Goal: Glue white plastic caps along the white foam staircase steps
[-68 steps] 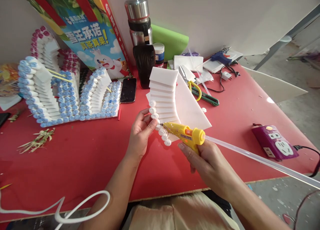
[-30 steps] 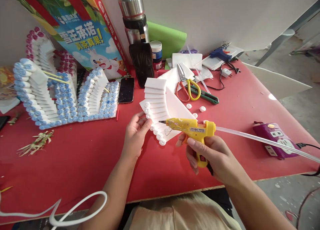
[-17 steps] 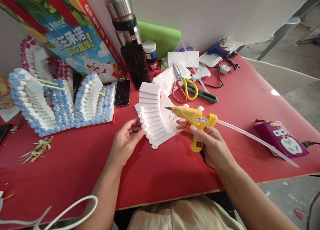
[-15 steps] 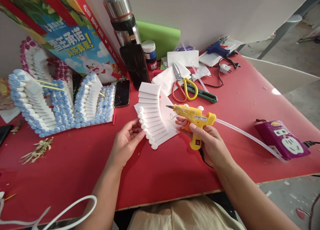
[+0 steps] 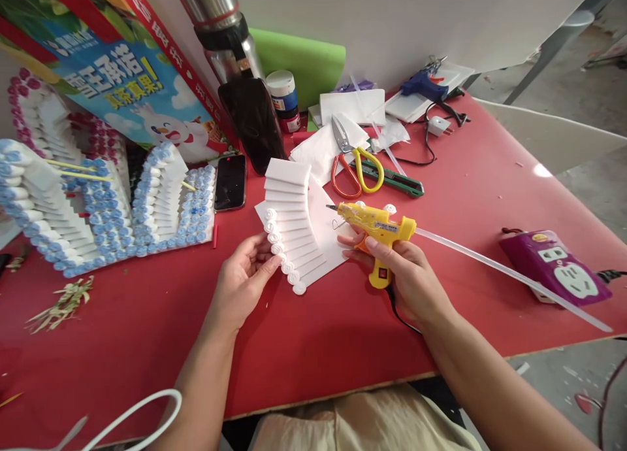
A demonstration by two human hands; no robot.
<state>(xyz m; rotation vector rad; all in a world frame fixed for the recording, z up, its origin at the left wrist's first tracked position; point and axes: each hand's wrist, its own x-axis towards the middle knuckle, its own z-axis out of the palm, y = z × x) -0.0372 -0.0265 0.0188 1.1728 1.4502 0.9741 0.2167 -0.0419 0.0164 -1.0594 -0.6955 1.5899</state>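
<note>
A white stepped staircase model [image 5: 294,222] rests on a white base sheet, its steps fanned in a curve. Small white rosettes [image 5: 277,249] line its left edge. My left hand [image 5: 247,274] is closed on that edge, thumb against the rosettes. My right hand [image 5: 404,268] grips a yellow hot glue gun [image 5: 379,225], fingers near its orange trigger. The gun's nozzle points left, just above the right part of the base sheet. A clear glue stick [image 5: 470,258] sticks far out of its back end. White rosettes [image 5: 389,208] show just behind the gun.
Scissors [image 5: 360,167] and a green utility knife [image 5: 399,182] lie beyond the model. Blue-and-white stair models [image 5: 102,216] stand at left beside a phone [image 5: 230,183]. A second phone [image 5: 252,121] leans on a steel flask [image 5: 213,19]. A purple power socket [image 5: 553,268] sits right.
The view has shifted slightly, moving the background left and up. The glue stick's free end now points further right over the socket. Both hands keep their holds.
</note>
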